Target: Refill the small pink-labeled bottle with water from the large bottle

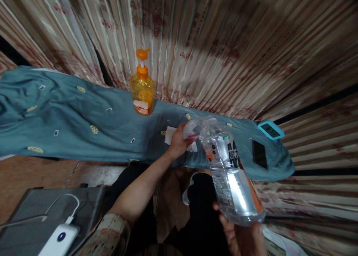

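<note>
My right hand [240, 231] grips the base of a large clear plastic water bottle [231, 174] with an orange and black label, tilted so its neck points up and away. My left hand [179, 140] is closed around a small clear bottle with a pink band [194, 128], held right at the big bottle's mouth. A white paper or cloth [169, 135] lies on the teal cloth just behind my left hand.
A teal patterned cloth [69, 118] covers the table. On it stand an orange pump bottle [142, 86], a black phone [259, 154] and a small blue-framed clock [270, 130]. Striped curtains hang behind. A white power bank [60, 239] with a cable lies at lower left.
</note>
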{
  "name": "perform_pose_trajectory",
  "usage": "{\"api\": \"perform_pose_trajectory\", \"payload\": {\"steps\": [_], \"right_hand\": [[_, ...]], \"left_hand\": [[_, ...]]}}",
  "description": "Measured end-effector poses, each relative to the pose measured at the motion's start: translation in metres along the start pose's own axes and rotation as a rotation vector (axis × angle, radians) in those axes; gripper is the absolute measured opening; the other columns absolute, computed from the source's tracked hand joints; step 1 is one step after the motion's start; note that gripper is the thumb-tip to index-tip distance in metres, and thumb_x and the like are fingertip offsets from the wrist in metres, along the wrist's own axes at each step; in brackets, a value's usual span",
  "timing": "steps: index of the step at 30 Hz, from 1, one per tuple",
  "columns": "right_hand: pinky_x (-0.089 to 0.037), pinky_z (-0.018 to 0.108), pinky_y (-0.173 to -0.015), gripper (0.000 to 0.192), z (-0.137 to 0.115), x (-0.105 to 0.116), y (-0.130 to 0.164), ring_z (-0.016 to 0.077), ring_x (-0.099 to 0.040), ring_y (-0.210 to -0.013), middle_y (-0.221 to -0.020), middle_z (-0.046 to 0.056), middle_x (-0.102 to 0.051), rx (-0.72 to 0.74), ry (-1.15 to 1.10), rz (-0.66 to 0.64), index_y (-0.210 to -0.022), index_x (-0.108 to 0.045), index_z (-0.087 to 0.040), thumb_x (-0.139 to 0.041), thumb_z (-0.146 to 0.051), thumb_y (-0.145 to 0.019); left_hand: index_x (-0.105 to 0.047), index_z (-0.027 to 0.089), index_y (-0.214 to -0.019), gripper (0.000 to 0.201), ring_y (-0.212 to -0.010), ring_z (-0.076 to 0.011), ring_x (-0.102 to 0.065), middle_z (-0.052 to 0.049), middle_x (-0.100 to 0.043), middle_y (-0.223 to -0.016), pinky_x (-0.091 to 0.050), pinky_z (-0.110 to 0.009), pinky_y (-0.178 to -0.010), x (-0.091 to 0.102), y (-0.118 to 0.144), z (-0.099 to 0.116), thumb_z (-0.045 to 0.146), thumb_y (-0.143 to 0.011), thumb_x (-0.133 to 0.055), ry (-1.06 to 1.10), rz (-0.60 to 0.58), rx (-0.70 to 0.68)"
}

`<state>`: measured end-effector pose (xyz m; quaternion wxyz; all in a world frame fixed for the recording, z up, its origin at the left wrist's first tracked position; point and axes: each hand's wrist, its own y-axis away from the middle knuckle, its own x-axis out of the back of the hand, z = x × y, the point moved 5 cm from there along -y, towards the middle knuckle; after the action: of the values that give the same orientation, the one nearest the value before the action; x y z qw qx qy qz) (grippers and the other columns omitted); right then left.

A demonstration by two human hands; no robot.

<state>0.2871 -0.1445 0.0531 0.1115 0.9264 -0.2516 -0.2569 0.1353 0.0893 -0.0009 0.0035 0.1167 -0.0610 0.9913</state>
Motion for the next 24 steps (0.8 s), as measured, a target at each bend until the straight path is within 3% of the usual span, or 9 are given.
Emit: {"api": "perform_pose_trajectory", "payload": {"steps": [5, 11, 20, 24], "right_hand": [[-0.062, 0.024, -0.061, 0.071, 0.003, 0.006, -0.003, 0.0226, -0.075, -0.080, -0.103, -0.002, -0.075, -0.034, 0.011, -0.013, -0.131, -0.056, -0.041, -0.083, -0.053, -0.066], [-0.062, 0.023, -0.065, 0.053, 0.002, 0.006, -0.003, 0.0206, -0.075, -0.082, -0.104, -0.001, -0.075, -0.072, 0.016, -0.047, -0.115, -0.067, -0.040, -0.082, -0.056, -0.067], [-0.063, 0.024, -0.060, 0.069, -0.002, 0.001, -0.002, 0.0236, -0.075, -0.080, -0.106, -0.001, -0.075, -0.079, -0.021, -0.019, -0.124, -0.061, -0.042, -0.088, -0.050, -0.060], [-0.063, 0.022, -0.062, 0.066, -0.004, -0.003, -0.002, 0.0229, -0.075, -0.080, -0.109, -0.003, -0.074, -0.094, -0.005, 0.001, -0.121, -0.063, -0.041, -0.087, -0.052, -0.060]], "left_hand": [[-0.049, 0.015, -0.117, 0.060, -0.097, -0.0245, -0.064, -0.008, -0.067, -0.106, -0.049, -0.035, -0.086, -0.001, 0.000, -0.002, 0.019, -0.064, -0.078, -0.004, 0.006, -0.007], [-0.050, 0.017, -0.112, 0.055, -0.097, -0.0238, -0.064, -0.007, -0.067, -0.103, -0.050, -0.034, -0.085, -0.001, 0.000, -0.003, 0.019, -0.065, -0.079, 0.023, 0.019, -0.034], [-0.048, 0.016, -0.116, 0.059, -0.096, -0.0248, -0.064, -0.008, -0.066, -0.103, -0.050, -0.036, -0.085, -0.002, 0.000, -0.003, 0.020, -0.066, -0.078, -0.014, -0.002, -0.020], [-0.048, 0.016, -0.115, 0.058, -0.097, -0.0257, -0.064, -0.008, -0.066, -0.103, -0.050, -0.036, -0.085, -0.002, 0.000, -0.003, 0.021, -0.066, -0.078, -0.013, -0.001, -0.037]]}}
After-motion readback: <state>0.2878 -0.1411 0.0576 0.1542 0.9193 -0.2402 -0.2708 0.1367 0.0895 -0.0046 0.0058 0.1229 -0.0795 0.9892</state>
